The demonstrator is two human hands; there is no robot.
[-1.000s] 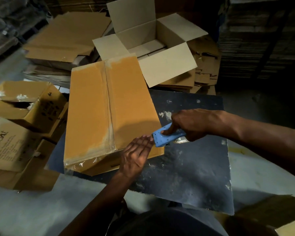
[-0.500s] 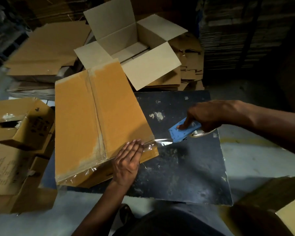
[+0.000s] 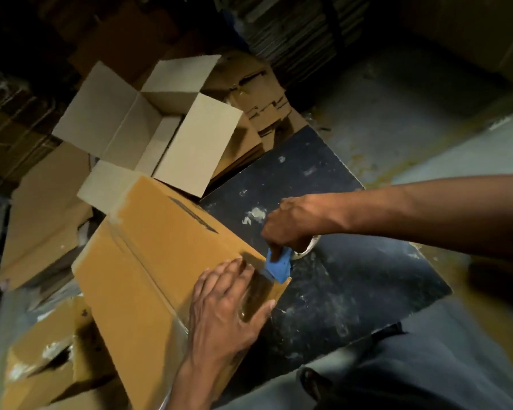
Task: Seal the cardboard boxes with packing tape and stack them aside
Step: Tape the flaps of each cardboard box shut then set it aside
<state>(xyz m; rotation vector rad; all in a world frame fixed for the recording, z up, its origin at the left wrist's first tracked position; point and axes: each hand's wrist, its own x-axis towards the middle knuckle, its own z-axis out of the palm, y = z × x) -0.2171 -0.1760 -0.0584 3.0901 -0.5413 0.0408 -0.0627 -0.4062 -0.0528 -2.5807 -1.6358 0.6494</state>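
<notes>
Pressing flat on the near corner of the closed cardboard box (image 3: 160,261), the left hand (image 3: 228,309) lies with fingers straight and spread, thumb stretched toward the box edge; under the palm and fingers a glossy strip of clear packing tape (image 3: 256,294) shows on the cardboard. The box sits tilted in the head view, its right part over the dark board (image 3: 353,261), its left part hanging past the board's edge over the clutter beside it. A seam runs along the top face.

The right hand (image 3: 293,226) is curled tight round the tape dispenser (image 3: 279,266) (blue plastic blade guard, pale roll partly visible behind the fingers). The blue end touches the box at its right corner, just beside the left hand's fingertips (image 3: 243,266). The right forearm crosses in from the right edge of the frame, above the board.

The board is scuffed, with pale blotches. Behind the taped box an open empty box (image 3: 148,119) stands with all flaps out, one flap resting against the taped box's far end. Flattened cardboard sheets (image 3: 48,214) lie at left, and further flattened stock is piled behind the open box. Lower left: another brown carton (image 3: 45,359) with a torn dark opening on top; details blurred. The person's grey clothing (image 3: 427,368) fills the lower right. The floor is grey concrete.
</notes>
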